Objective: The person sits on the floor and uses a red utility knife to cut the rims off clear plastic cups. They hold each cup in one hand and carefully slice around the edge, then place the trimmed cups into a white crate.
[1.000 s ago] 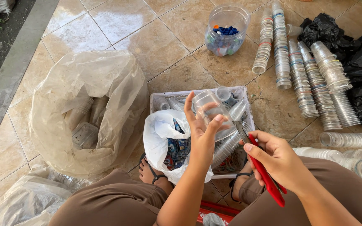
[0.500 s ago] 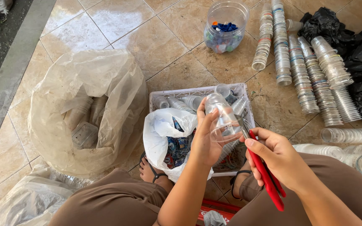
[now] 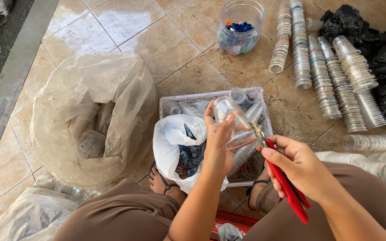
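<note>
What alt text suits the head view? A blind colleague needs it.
A seated person's left hand holds a clear plastic cup over a white crate of cups, while the right hand grips red-handled scissors. Stacked cups lie on the tiled floor.

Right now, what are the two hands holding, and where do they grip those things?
The left hand holds a clear plastic cup by its side wall, fingers wrapped around it. The right hand grips red-handled scissors by the handles, blades pointing at the cup.

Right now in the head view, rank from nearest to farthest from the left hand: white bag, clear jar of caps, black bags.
1. white bag: just left of the left hand.
2. clear jar of caps: far ahead, on tiles.
3. black bags: far upper right corner.
</note>
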